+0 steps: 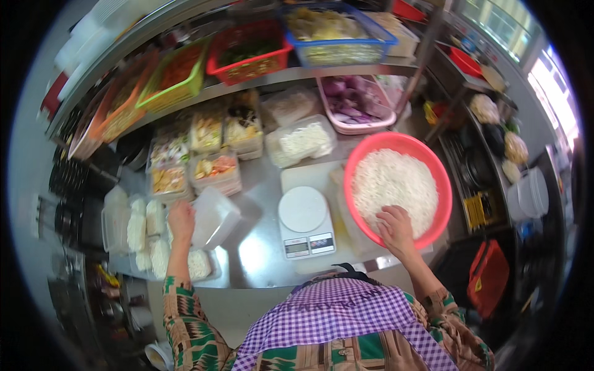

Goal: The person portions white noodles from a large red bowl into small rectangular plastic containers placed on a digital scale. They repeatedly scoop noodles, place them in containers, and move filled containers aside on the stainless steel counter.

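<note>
My left hand point(181, 220) is curled at the side of a tilted, translucent plastic container point(216, 217), gripping its edge; its fingertips are hidden. Below and left of that hand, white portions of food point(160, 257), apparently noodles, sit in clear containers. My right hand point(395, 228) reaches over the near rim of a round pink basin point(444, 195). Its fingers are spread and touch the loose white food point(394, 185) heaped inside, which looks like short noodles or grains. Between my hands, a white digital kitchen scale point(304, 211) rests on a pale board point(297, 175).
Tubs of cut vegetables point(216, 169) stand at the back left of the steel table point(257, 259). Behind the scale is a tub of white strips point(304, 139); a pink tub of red onions point(359, 125) lies beyond. Colored baskets point(248, 58) line the overhead shelf point(306, 73). A metal post point(420, 74) rises behind the basin.
</note>
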Tool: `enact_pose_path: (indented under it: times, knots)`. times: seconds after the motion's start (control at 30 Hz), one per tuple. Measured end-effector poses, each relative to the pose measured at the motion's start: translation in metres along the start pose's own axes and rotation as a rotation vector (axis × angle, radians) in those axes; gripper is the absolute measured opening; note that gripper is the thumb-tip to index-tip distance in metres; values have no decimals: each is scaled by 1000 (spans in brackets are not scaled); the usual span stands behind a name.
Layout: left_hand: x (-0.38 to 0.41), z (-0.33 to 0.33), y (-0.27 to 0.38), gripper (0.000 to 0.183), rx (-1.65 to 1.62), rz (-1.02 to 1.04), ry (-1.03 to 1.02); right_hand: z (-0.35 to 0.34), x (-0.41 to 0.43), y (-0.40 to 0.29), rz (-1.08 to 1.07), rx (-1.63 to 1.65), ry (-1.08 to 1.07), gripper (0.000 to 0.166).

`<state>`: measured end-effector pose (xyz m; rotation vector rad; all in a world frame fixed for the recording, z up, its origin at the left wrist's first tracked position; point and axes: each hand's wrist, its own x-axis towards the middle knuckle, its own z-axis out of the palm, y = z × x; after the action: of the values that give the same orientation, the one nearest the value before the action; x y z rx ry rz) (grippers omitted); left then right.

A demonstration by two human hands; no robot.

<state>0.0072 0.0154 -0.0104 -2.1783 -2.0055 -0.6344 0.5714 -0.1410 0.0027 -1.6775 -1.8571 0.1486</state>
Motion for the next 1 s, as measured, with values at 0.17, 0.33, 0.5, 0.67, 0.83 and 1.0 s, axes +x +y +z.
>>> enact_pose_path:
  times: [0.17, 0.33, 0.5, 0.67, 0.83, 1.0]
  knots:
    - [-4, -16, -27, 5, -81, -111, -70, -2, -4, 9, -24, 151, -7, 25]
    - [11, -61, 20, 9, -214, -169, -32, -18, -9, 17, -10, 284, -20, 26]
    - [17, -99, 92, 10, -188, 75, 121, -38, 20, 47, -110, 94, 42, 27]
    - [28, -57, 172, 10, -404, 154, -2, -48, 57, 52, 6, -428, -463, 95]
    - [22, 24, 225, 12, -535, 99, -312, -14, 105, 81, 92, -548, -614, 99]
    - [28, 56, 228, 14, -550, 41, -414, 11, 111, 119, 51, -354, -488, 74]
